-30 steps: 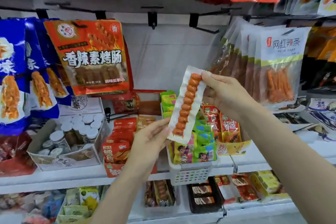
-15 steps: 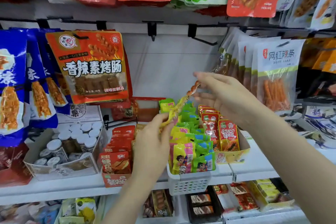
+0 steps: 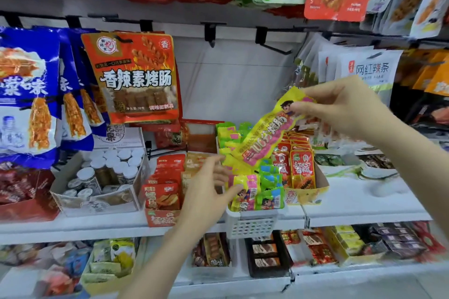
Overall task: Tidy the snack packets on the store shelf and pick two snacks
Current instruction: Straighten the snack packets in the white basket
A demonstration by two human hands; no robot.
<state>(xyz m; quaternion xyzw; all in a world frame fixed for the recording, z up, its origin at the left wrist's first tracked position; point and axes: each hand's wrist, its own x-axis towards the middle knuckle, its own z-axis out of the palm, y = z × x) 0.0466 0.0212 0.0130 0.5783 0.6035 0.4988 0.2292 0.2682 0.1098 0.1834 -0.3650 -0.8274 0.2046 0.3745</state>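
My right hand (image 3: 345, 107) pinches the top end of a long yellow-pink snack packet (image 3: 269, 133), thumb and fingers curled round it. Packet is tilted, top at 1 o'clock, low end at 7 o'clock, hanging over the white basket (image 3: 252, 224) on the shelf (image 3: 364, 211).

My left hand (image 3: 209, 192) is at 7 o'clock from the packet's low end, fingers loosely spread, holding nothing. Thumb tip touches the front packets in the basket; fingertips near the packet's low end, contact unclear.

Basket holds upright yellow, green and blue small packets (image 3: 257, 192). At 3 o'clock of the basket, touching it: a yellow carton of red packets (image 3: 301, 172). At 9 o'clock: a red carton of orange-red packets (image 3: 162, 196). Further at 9 o'clock: a box of white-capped jars (image 3: 107, 172).

Hanging at 10 o'clock above the basket: a big orange-red bag (image 3: 136, 77), blue bags (image 3: 29, 94) beside it. White bags (image 3: 369, 70) hang behind my right hand.
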